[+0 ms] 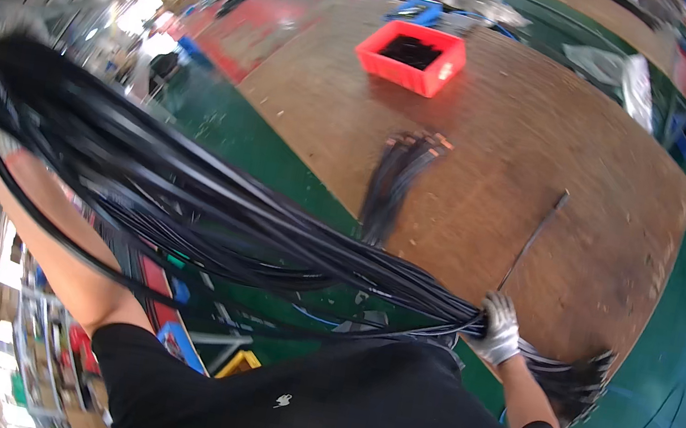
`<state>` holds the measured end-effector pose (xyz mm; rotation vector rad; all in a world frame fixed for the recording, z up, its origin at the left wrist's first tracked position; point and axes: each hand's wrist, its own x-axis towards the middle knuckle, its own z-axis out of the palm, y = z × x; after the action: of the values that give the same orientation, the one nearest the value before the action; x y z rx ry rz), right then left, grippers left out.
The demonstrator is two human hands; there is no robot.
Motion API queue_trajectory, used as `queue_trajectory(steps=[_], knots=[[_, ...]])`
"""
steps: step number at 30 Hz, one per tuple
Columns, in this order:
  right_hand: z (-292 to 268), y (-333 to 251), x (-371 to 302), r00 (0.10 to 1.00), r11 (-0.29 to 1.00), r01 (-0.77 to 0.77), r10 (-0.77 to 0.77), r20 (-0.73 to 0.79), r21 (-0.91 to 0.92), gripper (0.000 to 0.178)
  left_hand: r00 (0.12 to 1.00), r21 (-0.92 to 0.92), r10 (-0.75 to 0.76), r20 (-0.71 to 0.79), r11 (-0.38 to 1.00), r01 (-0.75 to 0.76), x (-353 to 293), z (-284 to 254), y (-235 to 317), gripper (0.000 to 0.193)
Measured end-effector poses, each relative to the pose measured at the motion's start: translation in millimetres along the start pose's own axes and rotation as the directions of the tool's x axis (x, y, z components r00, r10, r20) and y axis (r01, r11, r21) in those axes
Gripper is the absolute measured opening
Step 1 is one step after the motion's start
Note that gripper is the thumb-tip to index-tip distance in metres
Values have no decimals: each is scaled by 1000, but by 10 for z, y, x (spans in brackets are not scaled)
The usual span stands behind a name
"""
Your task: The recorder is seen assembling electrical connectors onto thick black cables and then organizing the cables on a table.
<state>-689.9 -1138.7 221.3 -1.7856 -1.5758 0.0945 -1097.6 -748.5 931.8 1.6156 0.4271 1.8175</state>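
A long, thick bundle of black cables (271, 211) stretches across in front of my chest. My left hand (18, 28), in a pale glove, is far out at the left with the arm extended. It grips the looped end of the bundle, though blur and the cables hide most of its fingers. My right hand (501, 329), in a whitish glove, is wrapped round the bundle near the table's front edge. Past it the cut ends (592, 378) fan out to the right. A few strands sag below the rest, beside my left forearm.
On the brown wooden table (489, 102) stands a red bin (407, 75) holding black pieces. A smaller bunch of black cables (394, 182) with orange-brown ends lies nearer. A single thin rod-like piece (536, 237) points away from my right hand. Green floor (672, 360) surrounds the table.
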Motion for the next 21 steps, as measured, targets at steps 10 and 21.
queue_trajectory(steps=[10, 21], knots=[[1090, -1455, 1740, 976, 914, -157, 86, 199, 374, 61, 851, 182, 78, -519, 983, 21, -436, -731, 175, 49], [2901, -3076, 3214, 909, 824, -188, -59, 413, 534, 66, 779, 264, 146, -610, 964, 26, 601, -3039, -87, 49]])
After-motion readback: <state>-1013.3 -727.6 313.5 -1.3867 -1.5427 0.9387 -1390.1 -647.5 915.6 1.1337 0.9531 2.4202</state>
